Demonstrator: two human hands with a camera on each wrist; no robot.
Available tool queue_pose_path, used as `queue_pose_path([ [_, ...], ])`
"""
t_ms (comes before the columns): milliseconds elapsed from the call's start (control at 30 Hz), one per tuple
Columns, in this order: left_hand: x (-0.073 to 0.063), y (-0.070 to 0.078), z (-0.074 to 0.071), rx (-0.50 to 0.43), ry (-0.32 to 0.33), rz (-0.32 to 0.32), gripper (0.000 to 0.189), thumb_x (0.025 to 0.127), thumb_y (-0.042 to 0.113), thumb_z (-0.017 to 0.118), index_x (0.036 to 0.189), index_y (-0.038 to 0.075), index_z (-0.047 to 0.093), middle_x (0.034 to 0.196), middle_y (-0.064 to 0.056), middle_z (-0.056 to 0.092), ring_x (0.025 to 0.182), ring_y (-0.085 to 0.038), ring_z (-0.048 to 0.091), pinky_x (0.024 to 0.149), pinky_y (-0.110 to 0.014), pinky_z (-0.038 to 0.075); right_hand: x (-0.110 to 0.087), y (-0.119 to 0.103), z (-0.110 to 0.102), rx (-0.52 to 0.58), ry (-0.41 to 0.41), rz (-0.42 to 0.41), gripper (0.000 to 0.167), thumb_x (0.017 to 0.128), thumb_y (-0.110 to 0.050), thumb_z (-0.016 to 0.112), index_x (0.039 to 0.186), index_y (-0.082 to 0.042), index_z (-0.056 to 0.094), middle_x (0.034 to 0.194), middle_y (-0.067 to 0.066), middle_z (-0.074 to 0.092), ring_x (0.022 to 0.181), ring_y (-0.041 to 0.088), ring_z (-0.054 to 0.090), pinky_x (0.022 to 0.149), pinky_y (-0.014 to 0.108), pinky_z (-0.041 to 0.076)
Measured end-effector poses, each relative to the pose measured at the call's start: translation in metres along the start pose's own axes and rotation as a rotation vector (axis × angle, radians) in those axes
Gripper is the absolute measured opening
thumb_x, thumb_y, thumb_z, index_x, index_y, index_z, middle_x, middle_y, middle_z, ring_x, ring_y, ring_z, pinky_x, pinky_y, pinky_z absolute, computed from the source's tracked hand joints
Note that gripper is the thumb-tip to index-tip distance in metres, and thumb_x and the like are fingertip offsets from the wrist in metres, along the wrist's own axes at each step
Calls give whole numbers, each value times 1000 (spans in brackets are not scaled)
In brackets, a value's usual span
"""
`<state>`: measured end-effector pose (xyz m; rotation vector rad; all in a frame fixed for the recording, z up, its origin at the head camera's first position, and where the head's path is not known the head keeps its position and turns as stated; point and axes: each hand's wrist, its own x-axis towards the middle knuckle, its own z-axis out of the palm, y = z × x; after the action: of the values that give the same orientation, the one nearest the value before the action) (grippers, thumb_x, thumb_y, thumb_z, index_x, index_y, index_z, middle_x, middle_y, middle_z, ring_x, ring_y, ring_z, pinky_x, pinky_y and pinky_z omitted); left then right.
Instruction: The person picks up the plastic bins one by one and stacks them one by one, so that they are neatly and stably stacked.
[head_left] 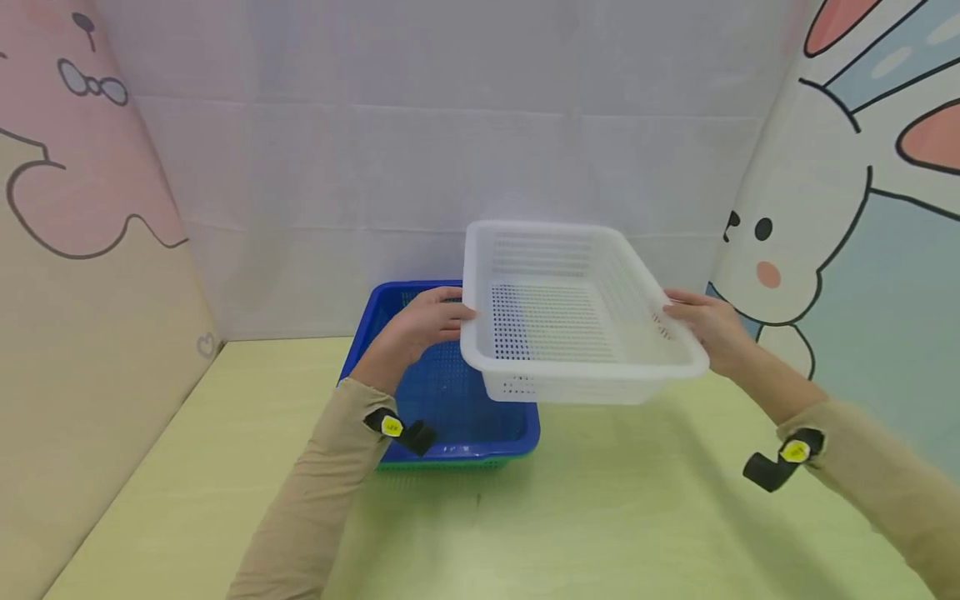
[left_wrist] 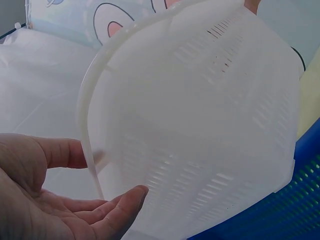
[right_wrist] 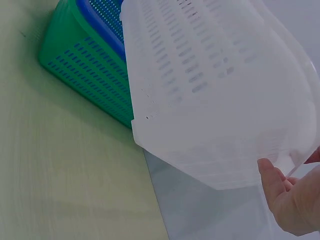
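Note:
A white plastic basket [head_left: 555,321] with slotted walls and floor is held up off the table, tilted, with nothing in it. My left hand [head_left: 431,321] grips its left rim, thumb on one side and fingers beneath in the left wrist view. On the opposite rim, my right hand [head_left: 708,329] pinches the edge; in the right wrist view the fingers [right_wrist: 272,180] reach under the wall. Below and to the left stands a blue basket [head_left: 457,408], nested inside a green basket [right_wrist: 90,75]. The white basket partly hides both of them.
The pale yellow-green table [head_left: 600,517] spreads out under the baskets. A white sheet [head_left: 420,150] hangs behind, and printed cartoon panels [head_left: 885,275] flank both sides. Each wrist carries a black strap [head_left: 772,471].

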<state>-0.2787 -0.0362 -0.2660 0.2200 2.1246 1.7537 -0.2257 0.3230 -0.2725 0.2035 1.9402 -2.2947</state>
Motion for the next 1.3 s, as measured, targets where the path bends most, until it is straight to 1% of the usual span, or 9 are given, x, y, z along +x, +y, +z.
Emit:
queue_pose_path([
  [100, -5, -2, -13, 17, 2, 12, 58, 90, 12, 56, 140, 5, 29, 127, -15, 49, 112, -29, 53, 96, -40, 42, 1, 1, 13, -47, 7, -20, 55, 89, -13, 58, 137, -8, 33, 93, -11, 61, 84, 5, 60, 68, 24, 53],
  [200, -9, -6, -26, 37, 4, 30, 57, 90, 12, 55, 140, 4, 28, 128, -16, 49, 113, -30, 52, 97, -41, 41, 3, 3, 25, -104, 9, -23, 62, 90, -16, 57, 142, -6, 25, 99, -10, 57, 87, 5, 57, 69, 24, 52],
  [367, -18, -13, -47, 62, 17, 47, 57, 91, 12, 54, 140, 2, 27, 131, -18, 45, 115, -33, 50, 98, -44, 39, 7, 7, 46, -161, 14, -24, 58, 92, -15, 52, 142, -5, 26, 108, -6, 49, 95, 10, 51, 71, 24, 50],
  [667, -37, -19, -78, 94, 22, 58, 52, 94, 13, 46, 140, 0, 24, 133, -21, 41, 118, -36, 45, 101, -46, 35, 14, 7, 80, -156, 19, -33, 57, 92, -16, 52, 142, -4, 27, 127, 5, 41, 102, 14, 47, 74, 22, 48],
  [900, -52, -18, -100, 122, 48, 77, 54, 95, 15, 42, 142, 2, 21, 136, -22, 38, 120, -37, 43, 101, -44, 34, 20, 8, 105, -123, 16, -88, 51, 91, -9, 51, 138, 0, 33, 125, 9, 45, 96, 13, 52, 73, 22, 50],
  [1000, -57, -19, -108, 136, 58, 66, 54, 95, 17, 41, 143, 2, 20, 136, -21, 37, 116, -32, 47, 99, -39, 39, 22, 12, 114, -126, 14, -113, 50, 90, -7, 50, 136, 3, 35, 127, 13, 45, 93, 12, 53, 73, 22, 50],
  [1133, -61, -24, -118, 142, 64, 52, 54, 95, 17, 39, 143, 2, 19, 134, -20, 38, 101, -15, 57, 87, -25, 48, 24, 17, 124, -106, 6, -130, 48, 89, -6, 49, 135, 5, 37, 130, 16, 43, 94, 13, 53, 73, 22, 50],
  [1200, -63, -27, -123, 133, 62, 54, 53, 95, 17, 39, 142, 1, 20, 130, -18, 41, 92, -8, 59, 81, -20, 49, 26, 20, 129, -89, 0, -131, 47, 89, -5, 49, 134, 5, 37, 130, 16, 44, 94, 13, 53, 72, 22, 50],
  [1300, -64, -32, -130, 110, 55, 63, 53, 95, 16, 39, 142, -1, 20, 120, -11, 47, 86, -4, 60, 77, -19, 50, 28, 23, 134, -51, -12, -135, 47, 89, -5, 49, 134, 4, 37, 126, 13, 46, 94, 12, 54, 72, 22, 50],
])
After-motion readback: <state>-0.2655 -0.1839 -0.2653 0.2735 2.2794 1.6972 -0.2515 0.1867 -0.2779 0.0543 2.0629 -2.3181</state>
